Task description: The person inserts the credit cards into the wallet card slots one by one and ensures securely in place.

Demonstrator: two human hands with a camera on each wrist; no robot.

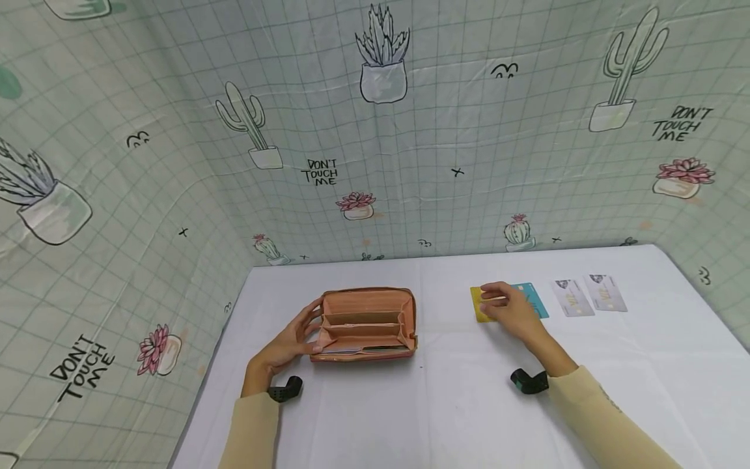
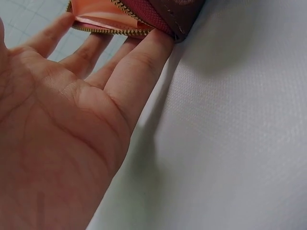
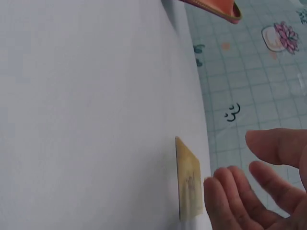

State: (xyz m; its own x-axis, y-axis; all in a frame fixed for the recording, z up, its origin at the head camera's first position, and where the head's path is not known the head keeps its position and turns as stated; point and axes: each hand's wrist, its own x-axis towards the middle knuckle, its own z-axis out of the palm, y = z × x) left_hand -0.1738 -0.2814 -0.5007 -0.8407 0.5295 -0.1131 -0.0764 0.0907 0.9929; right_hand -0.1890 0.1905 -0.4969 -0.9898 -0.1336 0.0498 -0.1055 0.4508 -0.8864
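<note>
An unzipped pink-brown zip wallet [image 1: 369,319] stands spread on the table, its pleated compartments facing up and cards tucked along its front side. My left hand [image 1: 291,339] holds its left end, the thumb at the front edge and the fingers at the back part. In the left wrist view, fingertips meet the brass zip edge [image 2: 110,31]. Over a yellow card [image 1: 478,306] hovers my right hand [image 1: 511,311], thumb and fingers apart with nothing between them. That yellow card [image 3: 188,187] lies just beside the fingertips in the right wrist view. A blue card [image 1: 532,299] is partly hidden behind the hand.
Two silver-grey cards, one nearer [image 1: 573,298] and one farther right [image 1: 606,293], lie right of the blue card. A white cloth [image 1: 445,417] covers the table. Behind it hangs a gridded, cactus-printed curtain [image 1: 422,143]. Each wrist wears a small black camera.
</note>
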